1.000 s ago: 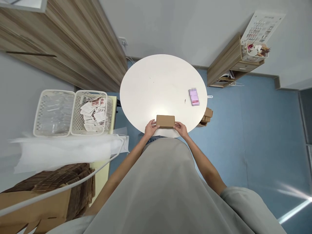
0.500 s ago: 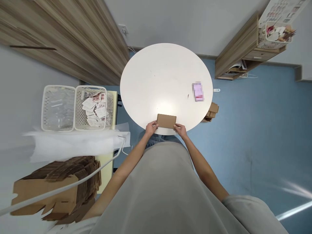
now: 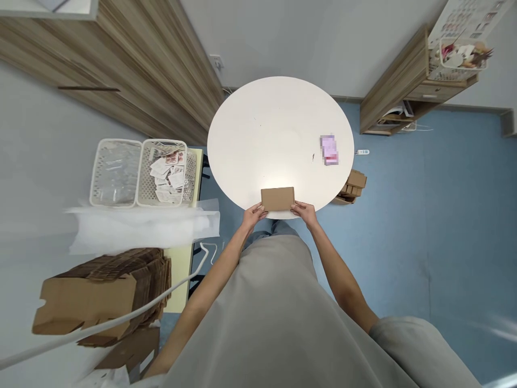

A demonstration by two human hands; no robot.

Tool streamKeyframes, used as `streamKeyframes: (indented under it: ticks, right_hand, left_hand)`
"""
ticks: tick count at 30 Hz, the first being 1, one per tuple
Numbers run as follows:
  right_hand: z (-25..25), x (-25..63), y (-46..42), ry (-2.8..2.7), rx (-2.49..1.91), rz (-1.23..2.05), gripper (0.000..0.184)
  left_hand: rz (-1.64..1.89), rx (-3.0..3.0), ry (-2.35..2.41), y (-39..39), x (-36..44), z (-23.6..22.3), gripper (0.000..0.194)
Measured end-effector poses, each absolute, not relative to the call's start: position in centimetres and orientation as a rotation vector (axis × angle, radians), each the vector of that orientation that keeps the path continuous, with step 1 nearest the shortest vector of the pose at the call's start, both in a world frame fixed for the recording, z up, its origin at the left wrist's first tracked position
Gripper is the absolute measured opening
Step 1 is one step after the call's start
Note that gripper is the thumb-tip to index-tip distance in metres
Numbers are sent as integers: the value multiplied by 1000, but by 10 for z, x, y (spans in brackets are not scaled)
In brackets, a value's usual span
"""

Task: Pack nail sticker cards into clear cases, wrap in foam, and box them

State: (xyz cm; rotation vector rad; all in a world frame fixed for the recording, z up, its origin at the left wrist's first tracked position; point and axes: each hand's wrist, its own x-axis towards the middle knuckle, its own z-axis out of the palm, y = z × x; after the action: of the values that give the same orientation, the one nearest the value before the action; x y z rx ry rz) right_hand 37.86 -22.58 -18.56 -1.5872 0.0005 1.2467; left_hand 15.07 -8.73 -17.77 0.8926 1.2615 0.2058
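Observation:
A small closed brown cardboard box [image 3: 277,198] lies at the near edge of the round white table [image 3: 274,134]. My left hand [image 3: 254,215] grips its near left corner and my right hand [image 3: 306,212] grips its near right corner, fingers curled on the box. Both forearms reach out from my grey shirt towards the table edge.
A small pink item [image 3: 329,149] lies at the table's right side. Two white baskets [image 3: 139,172], one with paper packets, stand on a yellow stand at left, beside white foam sheet [image 3: 141,229] and a stack of flat cardboard [image 3: 100,293]. Small boxes [image 3: 353,184] sit on the blue floor.
The view has shifted a little; the box and both hands stay at the table's near edge, still held at both ends.

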Motion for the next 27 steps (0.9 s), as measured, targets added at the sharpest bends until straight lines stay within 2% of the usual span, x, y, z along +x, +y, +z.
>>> streamKeyframes:
  ticks: [7,13,19,27]
  right_hand:
    - [-164,370,-264,12,-1548,1146,52]
    - [-155,366,-336,54,-1584,1074,53]
    - [-148,371,-428,189,-1630,971,54]
    - [-142,387,-504,340,-1608,838,54]
  left_hand:
    - [315,865,1224,-127,145,-155,60]
    - [354,831,1127,-193,150,-154,60]
    - [256,821,1073,-256,180,-166,58]
    - [88,984,937,-294,233,-171,67]
